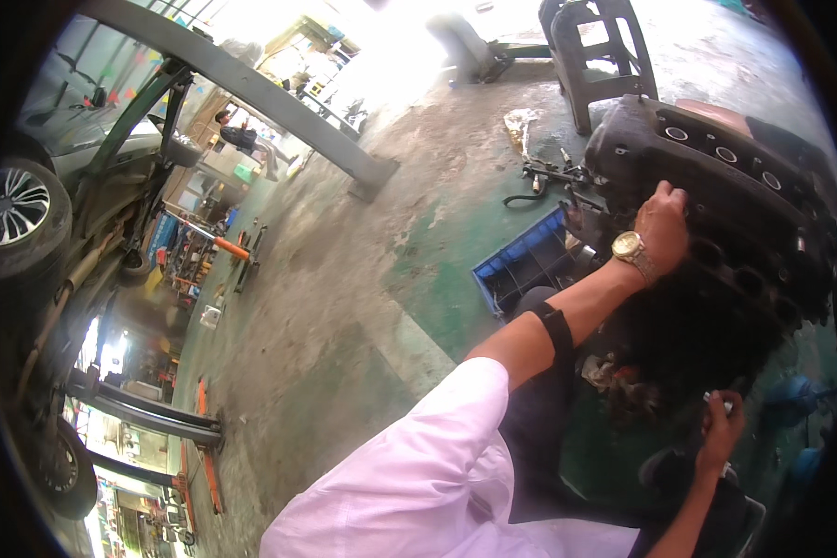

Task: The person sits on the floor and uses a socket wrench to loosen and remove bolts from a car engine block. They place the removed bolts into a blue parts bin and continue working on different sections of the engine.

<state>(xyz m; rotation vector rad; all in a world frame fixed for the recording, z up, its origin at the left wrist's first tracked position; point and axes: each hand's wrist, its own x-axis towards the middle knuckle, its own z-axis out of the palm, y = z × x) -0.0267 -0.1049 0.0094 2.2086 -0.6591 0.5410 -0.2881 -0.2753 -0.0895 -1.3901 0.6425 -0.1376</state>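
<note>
A raised car [28, 214] stands far left, a blue crate [530, 265] lies mid-floor, and beside it the left hand [662, 228] grips the top edge of a big, black, greasy engine [744, 214], while the right hand [721, 430] below closes around a small pale object [716, 400].

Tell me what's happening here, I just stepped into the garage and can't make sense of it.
A person in a light shirt is bent over a large, greasy black engine block on the workshop floor. The left hand, with a gold wristwatch, grips the block's upper edge. The right hand is low beside the block and seems to hold a small pale object, too small to identify. A blue plastic crate sits next to it, and a car is raised on a lift.
</note>
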